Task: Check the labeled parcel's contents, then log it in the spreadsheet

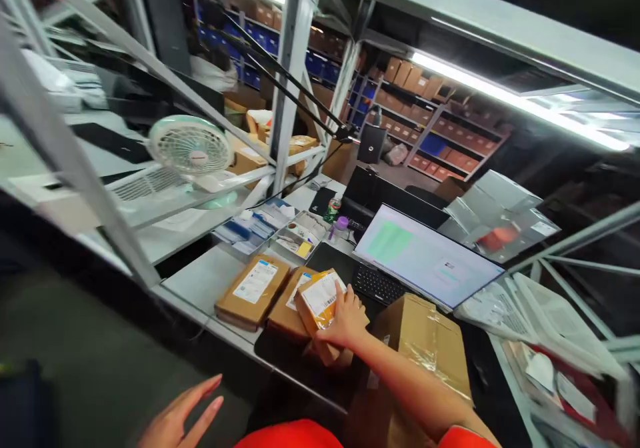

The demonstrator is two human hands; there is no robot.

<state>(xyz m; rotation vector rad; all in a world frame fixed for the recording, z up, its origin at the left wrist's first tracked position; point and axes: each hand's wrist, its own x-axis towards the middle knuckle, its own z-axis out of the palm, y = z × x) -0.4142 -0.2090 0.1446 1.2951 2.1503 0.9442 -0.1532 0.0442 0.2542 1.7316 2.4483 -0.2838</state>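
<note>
My right hand (346, 320) rests on a small brown parcel with a white label (318, 299), fingers wrapped over its top, on the grey worktable (203, 276). Two flat brown parcels with labels lie left of it, one (253, 290) further left and one (289, 308) partly under the gripped parcel. My left hand (179, 416) hovers low at the near edge, off the table, fingers stretched out and holding nothing. A larger cardboard box with clear tape (425, 340) sits just right of my right forearm.
A monitor (425, 256) and black keyboard (378, 284) stand behind the parcels. A white desk fan (191, 147) sits on the left shelf. Trays of small items (273, 229), grey rack posts (291, 75) and plastic mailers (540, 315) at right surround the spot.
</note>
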